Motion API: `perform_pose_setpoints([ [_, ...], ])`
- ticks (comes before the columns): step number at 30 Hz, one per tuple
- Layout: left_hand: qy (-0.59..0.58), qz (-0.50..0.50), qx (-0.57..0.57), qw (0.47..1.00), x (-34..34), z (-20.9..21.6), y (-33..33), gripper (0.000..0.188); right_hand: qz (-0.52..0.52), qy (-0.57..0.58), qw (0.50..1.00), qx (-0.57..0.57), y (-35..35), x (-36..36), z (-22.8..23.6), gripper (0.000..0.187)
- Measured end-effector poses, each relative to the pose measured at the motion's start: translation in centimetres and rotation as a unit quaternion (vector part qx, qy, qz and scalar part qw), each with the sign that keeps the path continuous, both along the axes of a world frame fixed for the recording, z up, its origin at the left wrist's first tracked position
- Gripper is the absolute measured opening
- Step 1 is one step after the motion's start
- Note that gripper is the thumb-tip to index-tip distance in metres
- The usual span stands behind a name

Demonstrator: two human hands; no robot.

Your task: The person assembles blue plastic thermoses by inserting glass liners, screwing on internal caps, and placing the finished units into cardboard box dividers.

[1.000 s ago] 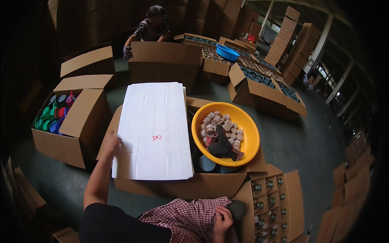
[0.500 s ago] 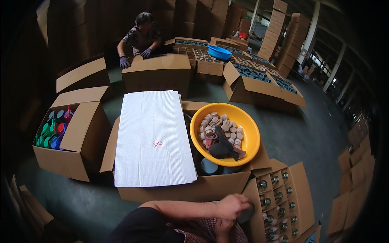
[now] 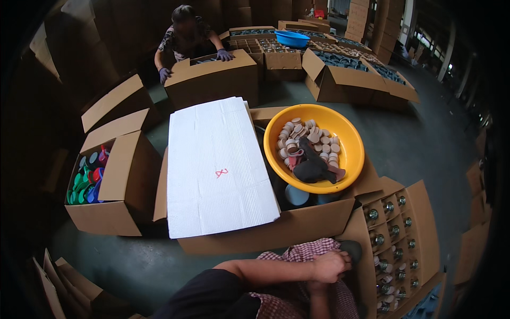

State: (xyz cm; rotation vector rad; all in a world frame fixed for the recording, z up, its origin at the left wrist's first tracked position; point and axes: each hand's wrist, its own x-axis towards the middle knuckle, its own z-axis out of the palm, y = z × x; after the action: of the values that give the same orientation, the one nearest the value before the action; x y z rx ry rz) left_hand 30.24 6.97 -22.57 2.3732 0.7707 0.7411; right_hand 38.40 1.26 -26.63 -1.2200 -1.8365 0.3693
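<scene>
My left hand [image 3: 332, 266] is closed, its forearm reaching across from the lower left over a red-and-white checked cloth [image 3: 313, 248] on my lap. What its fingers hold, if anything, is hidden. Just beyond the knuckles shows a dark rounded thing [image 3: 350, 251], whose kind I cannot make out. Below the left hand my right hand [image 3: 319, 287] is mostly covered, with only the wrist part visible. Right beside both hands stands a divided carton [image 3: 427, 234] of clear glass bottles or jars, some with pale round pieces among them.
Ahead, a yellow basin [image 3: 353, 143] of pale round lids and dark gloves rests on a carton beside white corrugated sheets [image 3: 218, 143]. Left is a carton [image 3: 103, 217] of coloured plastic items. Beyond, a gloved co-worker [image 3: 186, 37] handles a box [image 3: 212, 80]; a blue basin [image 3: 292, 38] sits on cartons.
The view has shifted, so things sit further right and higher. My hands stay together by the divided carton. The co-worker's hands have moved apart on the box, and its top shows an opening.
</scene>
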Motion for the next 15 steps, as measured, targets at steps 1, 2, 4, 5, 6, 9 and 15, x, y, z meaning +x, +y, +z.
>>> perform_pose_setpoints([
  [1,-0.038,0.006,0.001,0.999,0.3,-0.6,0.1,0.025,-0.004,-0.006,1.000,0.002,0.1,0.0,-0.1,0.017],
  [2,-0.073,0.015,0.011,0.997,0.2,-1.5,0.1,0.023,-0.003,-0.006,1.000,0.007,0.2,-0.2,-0.4,0.017],
  [4,-0.126,0.024,0.072,0.989,0.6,-2.3,0.8,0.021,-0.002,-0.008,1.000,0.012,0.4,-0.4,-0.8,0.018],
  [5,-0.121,0.021,0.065,0.990,0.5,-2.2,0.9,0.021,0.000,-0.006,1.000,0.014,0.5,-0.6,-0.8,0.018],
  [6,-0.116,0.018,0.056,0.992,0.7,-2.1,0.9,0.021,-0.003,-0.004,1.000,0.012,0.4,-0.5,-1.0,0.018],
  [9,-0.120,0.008,0.052,0.991,0.9,-2.4,1.5,0.021,-0.003,0.001,1.000,0.014,0.8,-0.6,-1.2,0.019],
  [15,-0.131,0.036,0.048,0.990,0.6,-2.6,0.8,0.023,0.006,0.009,1.000,0.005,1.1,-0.8,-1.6,0.020],
])
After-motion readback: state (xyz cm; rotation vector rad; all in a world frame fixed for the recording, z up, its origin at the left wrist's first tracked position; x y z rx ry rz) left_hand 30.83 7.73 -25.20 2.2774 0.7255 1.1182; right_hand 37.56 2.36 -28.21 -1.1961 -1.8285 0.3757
